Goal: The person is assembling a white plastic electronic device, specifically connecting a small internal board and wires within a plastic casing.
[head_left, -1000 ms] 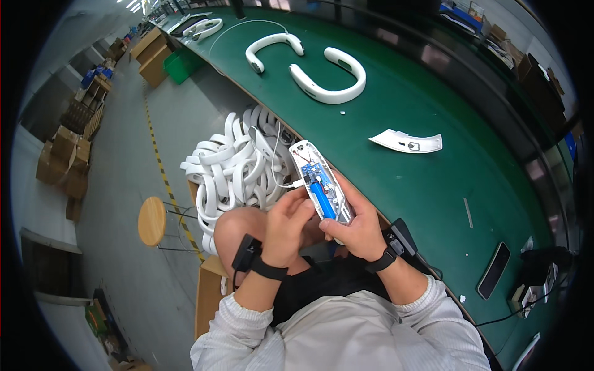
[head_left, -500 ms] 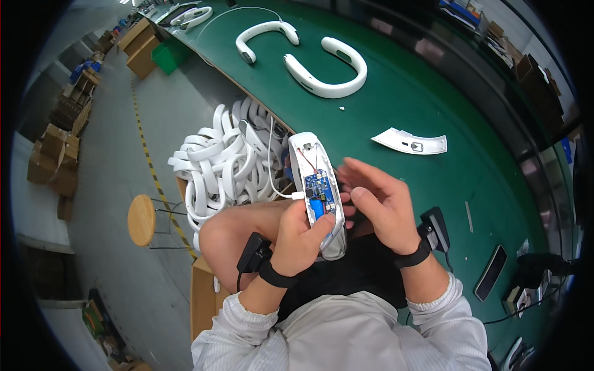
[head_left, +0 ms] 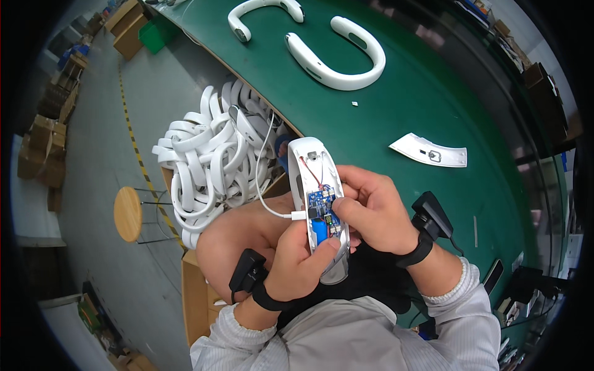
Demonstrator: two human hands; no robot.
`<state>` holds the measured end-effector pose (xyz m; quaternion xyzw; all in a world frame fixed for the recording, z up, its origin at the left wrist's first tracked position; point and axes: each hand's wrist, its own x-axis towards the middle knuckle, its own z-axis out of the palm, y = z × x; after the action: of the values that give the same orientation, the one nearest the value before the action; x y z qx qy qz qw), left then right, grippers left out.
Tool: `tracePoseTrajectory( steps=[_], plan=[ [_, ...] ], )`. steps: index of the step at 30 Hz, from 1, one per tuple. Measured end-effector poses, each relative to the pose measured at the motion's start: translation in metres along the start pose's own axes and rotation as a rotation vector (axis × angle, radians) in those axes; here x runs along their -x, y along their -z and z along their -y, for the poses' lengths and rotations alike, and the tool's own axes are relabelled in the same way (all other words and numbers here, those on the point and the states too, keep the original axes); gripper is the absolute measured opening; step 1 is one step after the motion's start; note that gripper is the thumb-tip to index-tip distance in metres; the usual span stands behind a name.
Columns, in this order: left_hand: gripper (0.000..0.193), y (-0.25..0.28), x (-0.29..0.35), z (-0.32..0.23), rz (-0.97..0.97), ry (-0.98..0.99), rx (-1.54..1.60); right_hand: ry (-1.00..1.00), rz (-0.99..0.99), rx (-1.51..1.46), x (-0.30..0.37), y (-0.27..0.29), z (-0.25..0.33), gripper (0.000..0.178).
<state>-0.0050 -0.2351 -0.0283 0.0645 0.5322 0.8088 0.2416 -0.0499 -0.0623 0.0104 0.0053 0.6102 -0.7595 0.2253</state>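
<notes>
An opened white neck fan [head_left: 303,148] is held above my lap, its inside facing up. A blue circuit board [head_left: 318,199], a blue cylindrical battery [head_left: 319,230] and thin wires show in it. My left hand [head_left: 291,263] grips the near part, thumb over the inner edge beside the battery. My right hand [head_left: 378,213] closes on the right side, with its thumb at the board's edge and its fingers partly hidden. A white cable [head_left: 258,185] is plugged into the fan's left side. A curved white cover [head_left: 428,150] lies on the green table to the right.
Two white neck fans, one nearer [head_left: 346,80] and one farther [head_left: 266,7], lie on the green table [head_left: 297,105]. A tiny white piece [head_left: 354,103] sits nearby. At my left stands a box heaped with white neck fans [head_left: 210,154], near a wooden stool [head_left: 127,214].
My right hand has come in from beside the neck fan and closed on its right side, thumb now at the board. The view has shifted slightly; my left hand keeps its grip.
</notes>
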Motion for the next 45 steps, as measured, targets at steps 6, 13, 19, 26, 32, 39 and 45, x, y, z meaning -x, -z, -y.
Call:
tracePoseTrajectory(
  steps=[6, 13, 19, 26, 32, 39, 45],
  plan=[
    [0.029, -0.005, -0.004, -0.003, -0.05, 0.066, 0.028, 0.04, -0.012, 0.055, -0.01, 0.008, -0.003, 0.057],
    [0.031, 0.0, -0.008, 0.001, 0.006, 0.077, -0.082, 0.047, -0.091, -0.04, -0.012, 0.007, -0.013, 0.061],
    [0.025, -0.004, -0.01, 0.0, -0.033, 0.11, -0.088, 0.042, -0.079, -0.081, -0.013, 0.013, -0.018, 0.062],
    [0.024, -0.008, -0.011, 0.002, -0.026, 0.098, -0.06, -0.002, -0.1, -0.024, -0.013, 0.014, -0.012, 0.058],
    [0.025, -0.009, -0.011, 0.007, -0.025, 0.088, -0.02, -0.007, -0.092, 0.0, -0.014, 0.015, -0.012, 0.059],
    [0.025, -0.012, -0.012, 0.004, -0.037, 0.076, -0.081, -0.022, -0.117, 0.008, -0.013, 0.015, -0.011, 0.059],
    [0.024, -0.013, -0.013, 0.002, -0.032, 0.066, -0.117, 0.023, -0.116, -0.022, -0.015, 0.015, -0.018, 0.059]
  ],
)
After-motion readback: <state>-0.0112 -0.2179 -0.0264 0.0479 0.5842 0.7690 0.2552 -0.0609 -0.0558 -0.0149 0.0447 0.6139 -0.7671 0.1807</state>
